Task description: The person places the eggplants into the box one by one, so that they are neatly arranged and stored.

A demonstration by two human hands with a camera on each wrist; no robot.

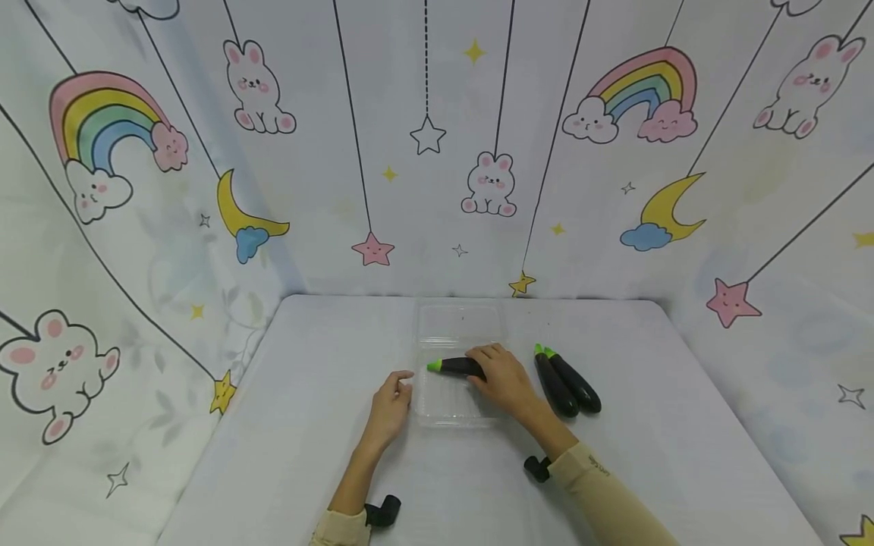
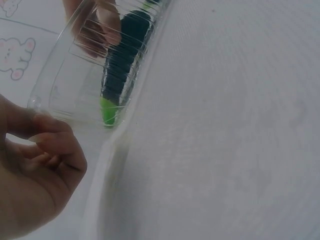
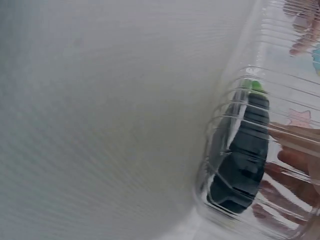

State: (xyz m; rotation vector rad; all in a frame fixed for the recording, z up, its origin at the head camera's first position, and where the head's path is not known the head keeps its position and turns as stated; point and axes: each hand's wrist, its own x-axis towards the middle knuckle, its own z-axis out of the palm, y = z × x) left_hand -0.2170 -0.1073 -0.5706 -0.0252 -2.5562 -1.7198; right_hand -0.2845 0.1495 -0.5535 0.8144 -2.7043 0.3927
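Note:
An open clear plastic box (image 1: 451, 413) lies in the middle of the table with its lid (image 1: 460, 322) folded back. Inside it is a dark eggplant (image 1: 457, 367), its green stem end pointing left. My right hand (image 1: 504, 379) reaches over the box's right side and grips the eggplant's thick end. At the box's left edge, the thumb and index finger of my left hand (image 2: 45, 165) pinch the rim. Seen through the clear wall in the right wrist view, the eggplant (image 3: 245, 150) lies along the box's side with my right fingers (image 3: 287, 185) beside it.
Two more dark eggplants, an inner one (image 1: 554, 385) and an outer one (image 1: 576, 383), lie side by side to the right of the box, close to my right forearm. A printed cloth backdrop (image 1: 423, 197) stands behind the white table (image 1: 328, 341) and along both sides.

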